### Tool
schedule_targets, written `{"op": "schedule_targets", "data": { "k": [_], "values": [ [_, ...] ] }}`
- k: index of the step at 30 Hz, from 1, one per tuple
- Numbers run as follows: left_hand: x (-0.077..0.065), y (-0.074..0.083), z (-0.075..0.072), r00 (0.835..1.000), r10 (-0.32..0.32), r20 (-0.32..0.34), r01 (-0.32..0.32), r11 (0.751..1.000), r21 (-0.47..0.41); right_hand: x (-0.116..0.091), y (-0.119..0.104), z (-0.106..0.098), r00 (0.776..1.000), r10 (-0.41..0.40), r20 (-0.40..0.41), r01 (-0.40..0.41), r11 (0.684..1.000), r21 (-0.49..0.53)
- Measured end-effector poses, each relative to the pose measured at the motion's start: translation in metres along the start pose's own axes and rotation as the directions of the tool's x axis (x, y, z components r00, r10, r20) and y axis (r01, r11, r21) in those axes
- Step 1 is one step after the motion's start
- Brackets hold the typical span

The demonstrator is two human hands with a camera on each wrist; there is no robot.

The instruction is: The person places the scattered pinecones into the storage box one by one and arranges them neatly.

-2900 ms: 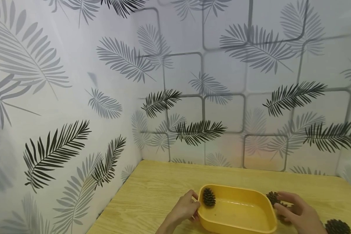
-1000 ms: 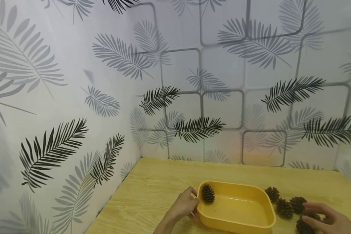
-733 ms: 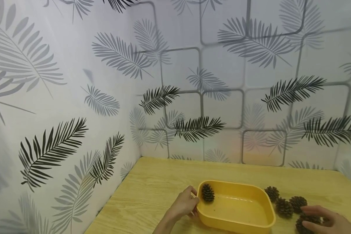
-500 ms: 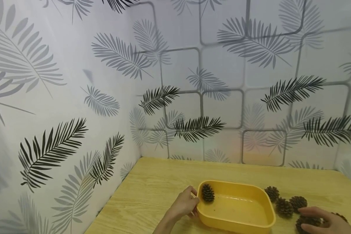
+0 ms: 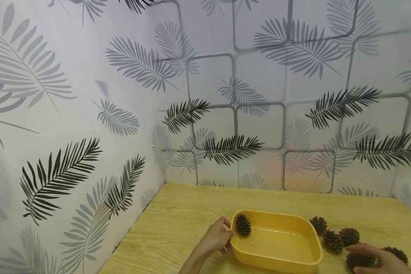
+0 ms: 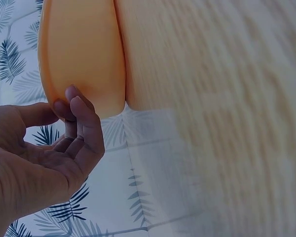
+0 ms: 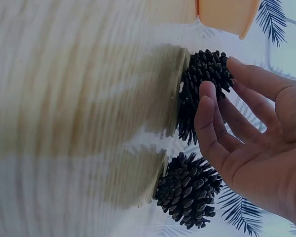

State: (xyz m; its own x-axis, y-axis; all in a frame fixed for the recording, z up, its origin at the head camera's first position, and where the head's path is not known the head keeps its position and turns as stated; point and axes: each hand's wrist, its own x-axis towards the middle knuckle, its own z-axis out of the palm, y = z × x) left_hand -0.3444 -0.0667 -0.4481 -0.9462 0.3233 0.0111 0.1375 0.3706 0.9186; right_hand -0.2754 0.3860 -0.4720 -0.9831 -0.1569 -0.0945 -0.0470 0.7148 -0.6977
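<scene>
My left hand [image 5: 215, 239] grips the left end of a yellow plastic tub [image 5: 277, 259], its thumb at the rim and fingers against the outer wall. Inside the tub, at the left end, sits a dark brown pine cone [image 5: 243, 225]. On the right, my right hand [image 5: 380, 260] has its thumb and fingers around another pine cone [image 5: 359, 262]. In the right wrist view the fingertips lie against the scales of this pine cone [image 7: 207, 74]. The left wrist view shows the left fingers [image 6: 89, 131] curled up to the tub's wall [image 6: 84, 54].
Between the tub and my right hand are three more pine cones, one near the back [image 5: 318, 225], one in front [image 5: 333, 242] and one to its right [image 5: 349, 236]. Another cone [image 5: 395, 254] lies beyond the right hand. Leaf-patterned walls rise behind the wooden table [image 5: 185, 213].
My right hand has moved right, from the cones beside the tub to one nearer the front. The cone behind that hand has come into view. My left hand stays on the tub.
</scene>
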Motion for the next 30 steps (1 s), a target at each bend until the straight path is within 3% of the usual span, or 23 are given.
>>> {"op": "schedule_targets", "data": {
  "k": [8, 15, 20, 26, 30],
  "values": [
    [0.001, -0.002, 0.001, 1.000, 0.002, -0.006, -0.001, 1.000, 0.018, 0.004, 0.007, -0.001, 0.998, -0.051, 0.044, 0.048, 0.997, 0.062],
    [0.000, -0.002, 0.002, 1.000, 0.006, -0.014, -0.006, 1.000, 0.002, 0.005, 0.001, 0.002, 0.998, 0.048, 0.035, -0.051, 0.996, 0.078],
    [0.001, -0.001, 0.003, 1.000, 0.007, -0.009, -0.007, 1.000, 0.002, 0.002, -0.003, 0.004, 0.998, 0.058, 0.028, -0.061, 0.992, 0.114],
    [0.003, -0.001, 0.003, 1.000, 0.016, -0.008, -0.016, 1.000, 0.008, 0.001, -0.005, 0.006, 0.996, 0.092, 0.012, -0.092, 0.994, 0.058],
    [0.002, 0.000, 0.004, 1.000, 0.007, -0.004, -0.007, 1.000, 0.011, 0.001, -0.001, 0.006, 0.997, 0.075, 0.029, -0.078, 0.991, 0.108]
  ]
}}
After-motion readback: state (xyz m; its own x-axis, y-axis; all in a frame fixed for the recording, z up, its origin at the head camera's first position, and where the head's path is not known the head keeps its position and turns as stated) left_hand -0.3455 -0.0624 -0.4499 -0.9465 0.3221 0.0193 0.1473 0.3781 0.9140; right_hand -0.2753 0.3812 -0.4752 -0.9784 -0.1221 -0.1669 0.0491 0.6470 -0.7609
